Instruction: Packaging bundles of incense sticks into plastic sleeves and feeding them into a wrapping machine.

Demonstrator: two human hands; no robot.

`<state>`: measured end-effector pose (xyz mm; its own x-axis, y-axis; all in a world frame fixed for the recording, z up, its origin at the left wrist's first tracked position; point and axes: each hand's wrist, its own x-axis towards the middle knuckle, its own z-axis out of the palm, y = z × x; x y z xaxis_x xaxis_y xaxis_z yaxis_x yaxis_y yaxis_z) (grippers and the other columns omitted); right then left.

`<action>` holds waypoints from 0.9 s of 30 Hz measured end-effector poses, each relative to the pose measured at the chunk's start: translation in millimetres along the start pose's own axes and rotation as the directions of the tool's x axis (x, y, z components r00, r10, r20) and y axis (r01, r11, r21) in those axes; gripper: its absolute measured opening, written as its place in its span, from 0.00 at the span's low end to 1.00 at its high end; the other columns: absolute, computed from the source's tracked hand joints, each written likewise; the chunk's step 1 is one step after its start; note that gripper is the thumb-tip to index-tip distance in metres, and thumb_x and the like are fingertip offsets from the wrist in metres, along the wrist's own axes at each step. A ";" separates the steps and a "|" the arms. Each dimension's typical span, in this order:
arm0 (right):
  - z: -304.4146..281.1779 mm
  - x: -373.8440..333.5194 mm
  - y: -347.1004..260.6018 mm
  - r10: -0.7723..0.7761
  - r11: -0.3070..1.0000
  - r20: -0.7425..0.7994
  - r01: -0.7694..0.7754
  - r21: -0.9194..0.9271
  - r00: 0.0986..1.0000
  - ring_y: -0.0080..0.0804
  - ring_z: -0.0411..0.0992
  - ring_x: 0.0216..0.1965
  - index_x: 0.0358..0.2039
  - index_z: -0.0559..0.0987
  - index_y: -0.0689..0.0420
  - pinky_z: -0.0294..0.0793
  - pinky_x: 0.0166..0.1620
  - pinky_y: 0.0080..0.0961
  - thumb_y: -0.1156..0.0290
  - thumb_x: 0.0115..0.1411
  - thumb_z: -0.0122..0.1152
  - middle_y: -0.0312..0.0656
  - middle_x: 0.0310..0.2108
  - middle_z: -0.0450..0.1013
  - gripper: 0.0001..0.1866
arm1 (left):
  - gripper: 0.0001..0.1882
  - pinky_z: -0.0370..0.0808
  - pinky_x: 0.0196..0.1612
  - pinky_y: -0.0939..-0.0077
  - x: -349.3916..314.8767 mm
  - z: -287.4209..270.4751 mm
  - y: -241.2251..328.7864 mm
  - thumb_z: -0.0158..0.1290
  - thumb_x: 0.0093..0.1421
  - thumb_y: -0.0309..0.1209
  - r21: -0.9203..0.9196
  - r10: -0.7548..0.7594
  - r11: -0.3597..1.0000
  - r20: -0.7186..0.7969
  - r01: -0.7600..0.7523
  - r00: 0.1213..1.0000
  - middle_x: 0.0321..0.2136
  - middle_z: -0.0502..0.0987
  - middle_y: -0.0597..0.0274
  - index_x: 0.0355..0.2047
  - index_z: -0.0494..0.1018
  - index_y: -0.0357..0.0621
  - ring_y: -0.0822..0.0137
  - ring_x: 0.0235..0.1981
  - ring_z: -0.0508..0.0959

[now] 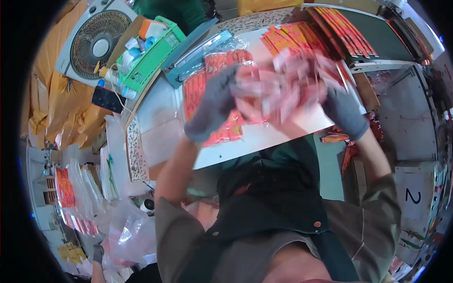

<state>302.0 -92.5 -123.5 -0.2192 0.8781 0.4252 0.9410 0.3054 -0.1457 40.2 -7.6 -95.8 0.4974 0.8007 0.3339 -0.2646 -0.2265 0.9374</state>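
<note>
Gray gloves are covering our two hands, the left hand (212,101) and the right hand (347,111) flanking one loose bunch of flat pink-and-red pieces (278,87) above a white flat-topped board (311,120). Blur is hiding our fingertips; we cannot tell whether either hand is closing on the bunch, nor how many pieces it is holding. One gray square-framed fan (100,45), one green plastic basket (151,59) and one black phone (107,99) are sitting at upper left. Our left hand is partly covering plastic-wrapped red bundles (192,92). At lower left, a co-worker's gray-gloved hand (97,253) is showing, body cut off. Bare white is running along the board's near edge, widening toward our right.
</note>
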 end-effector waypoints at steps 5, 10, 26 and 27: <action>-102.0 70.7 0.1 -0.237 0.969 -0.248 0.246 0.007 0.939 0.38 0.69 0.24 0.31 0.71 0.60 0.69 0.28 0.28 0.78 0.49 0.56 0.45 0.23 0.68 0.07 | 0.11 0.65 0.15 0.86 76.5 8.3 91.2 0.53 0.56 0.37 0.323 -0.015 0.946 -0.034 0.025 0.999 0.17 0.71 0.67 0.27 0.69 0.43 0.80 0.14 0.70; -131.5 76.7 29.5 -0.084 0.981 -0.239 0.122 0.150 0.967 0.22 0.62 0.22 0.31 0.71 0.63 0.64 0.27 0.17 0.74 0.56 0.55 0.38 0.20 0.65 0.06 | 0.11 0.63 0.15 0.87 74.1 10.6 112.9 0.56 0.53 0.37 0.391 0.076 0.913 0.127 -0.120 0.989 0.15 0.70 0.70 0.27 0.70 0.43 0.83 0.14 0.68; -58.7 176.5 -68.7 -0.408 0.853 -0.420 0.503 0.141 0.810 0.33 0.68 0.21 0.25 0.70 0.61 0.65 0.27 0.26 0.70 0.54 0.56 0.41 0.18 0.67 0.08 | 0.40 0.67 0.50 0.70 7.1 -14.1 12.4 0.67 0.39 0.41 0.598 0.209 0.785 -0.013 -0.160 0.978 0.44 0.69 0.59 0.50 0.62 0.37 0.68 0.43 0.71; -39.9 199.5 -80.7 -0.225 0.803 -0.429 0.416 0.426 0.875 0.25 0.63 0.21 0.23 0.70 0.61 0.62 0.26 0.22 0.68 0.56 0.55 0.35 0.18 0.64 0.11 | 0.42 0.65 0.51 0.69 1.8 -19.3 10.1 0.65 0.39 0.43 0.389 0.026 0.921 -0.090 0.011 0.996 0.46 0.68 0.52 0.51 0.60 0.36 0.62 0.47 0.69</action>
<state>192.6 43.3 8.8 -0.2928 0.5411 0.7883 0.5548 0.7676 -0.3209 22.5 2.3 -87.6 0.4144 0.8411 0.3477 0.0830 -0.4154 0.9059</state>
